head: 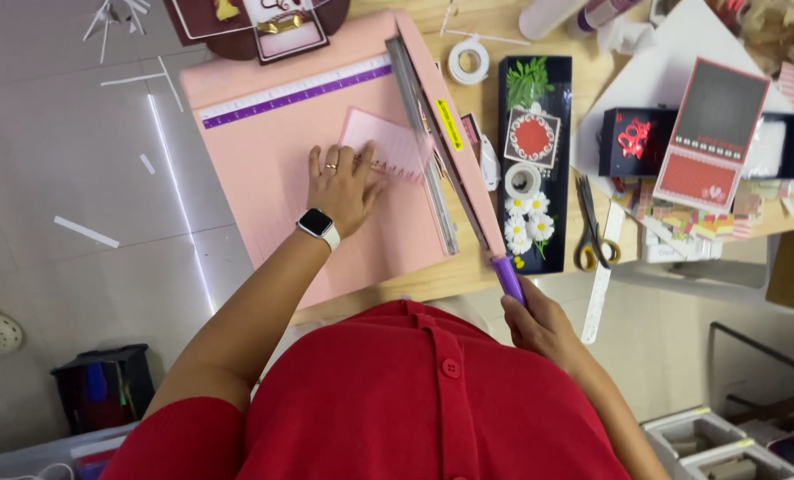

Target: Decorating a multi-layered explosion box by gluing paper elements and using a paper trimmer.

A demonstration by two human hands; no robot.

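Mid-cut on pink paper cutter [272, 169]: left hand [343, 182] flat and open, pinning pink card [388, 147] against blade rail, right hand [539, 324] closed around purple blade handle [509, 277]; next, likely steady press down, card kept square.

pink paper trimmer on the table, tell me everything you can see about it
The paper trimmer is a flat pink board, apparently plastic, lying askew on the wooden table. A white and purple ruler strip runs along its far edge, faint grid lines mark its face. Its hinged blade arm is raised along the right side and ends in a purple handle gripped by the right hand. The left hand presses a pink paper piece onto the board.
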